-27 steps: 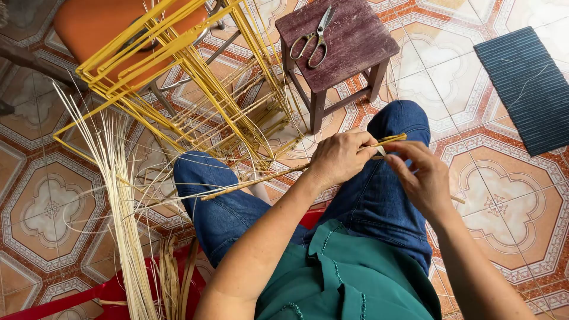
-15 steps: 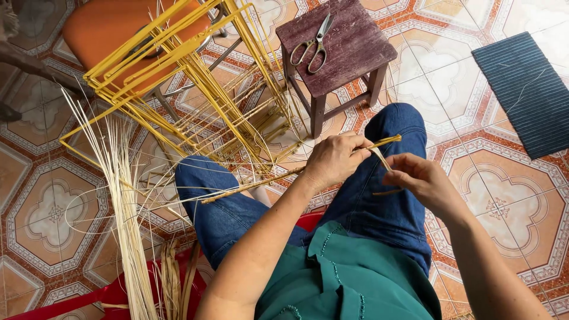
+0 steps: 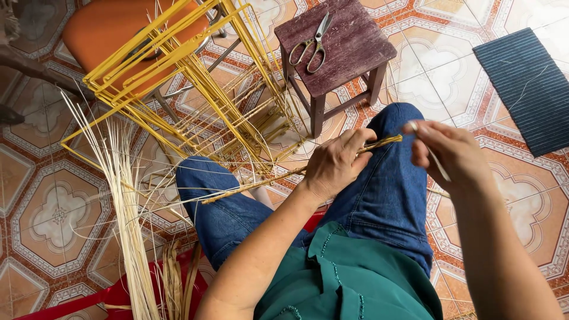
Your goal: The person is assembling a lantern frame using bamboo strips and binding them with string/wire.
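Observation:
My left hand (image 3: 339, 162) grips a long yellow-brown cane stick (image 3: 255, 184) that lies across my lap; its wrapped tip (image 3: 385, 142) pokes out past my fingers to the right. My right hand (image 3: 453, 151) is raised just right of that tip and pinches a thin pale strip (image 3: 437, 163) that hangs down from my fingers. Both hands hover above my blue jeans (image 3: 385, 195).
A small dark wooden stool (image 3: 349, 50) with scissors (image 3: 311, 44) on it stands ahead. Left of it are several yellow cane frames (image 3: 178, 77) leaning on an orange chair (image 3: 109, 29). A bundle of pale straw (image 3: 127, 207) lies left. A dark mat (image 3: 530, 83) lies right.
My right hand has pulled away from the stick's tip, up and to the right, drawing the thin strip out. My left hand keeps its hold on the stick.

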